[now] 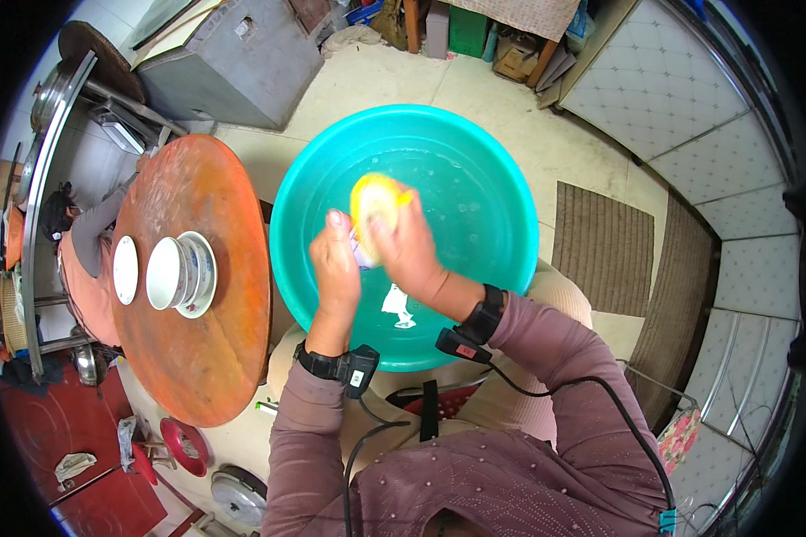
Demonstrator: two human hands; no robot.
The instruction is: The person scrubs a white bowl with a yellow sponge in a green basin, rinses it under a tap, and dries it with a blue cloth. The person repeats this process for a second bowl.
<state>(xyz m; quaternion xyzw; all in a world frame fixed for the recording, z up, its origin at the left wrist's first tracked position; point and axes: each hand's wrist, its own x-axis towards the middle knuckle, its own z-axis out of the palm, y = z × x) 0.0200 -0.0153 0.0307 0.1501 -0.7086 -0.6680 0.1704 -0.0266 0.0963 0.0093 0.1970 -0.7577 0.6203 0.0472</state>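
Over a large teal plastic basin (490, 282) of water, my left hand (336, 262) grips a small white bowl (363, 256) with a coloured pattern, mostly hidden behind the other hand. My right hand (410, 248) presses a yellow sponge or scrubbing cloth (375, 198) against the bowl; motion blurs its outline. A white patch (398, 307) shows in the basin below my hands. On the round orange-brown wooden table (195, 362) to the left, several bowls (168, 273) are stacked tilted on a plate (208, 305), beside another white plate (125, 270).
Behind the table a person (91, 268) is partly visible. A grey box-like cabinet (242, 74) stands at the upper left, and tiled cabinets (665, 87) line the right. Brown mats (604, 248) lie on the floor. A lidded pan (238, 495) and red basin (185, 446) sit lower left.
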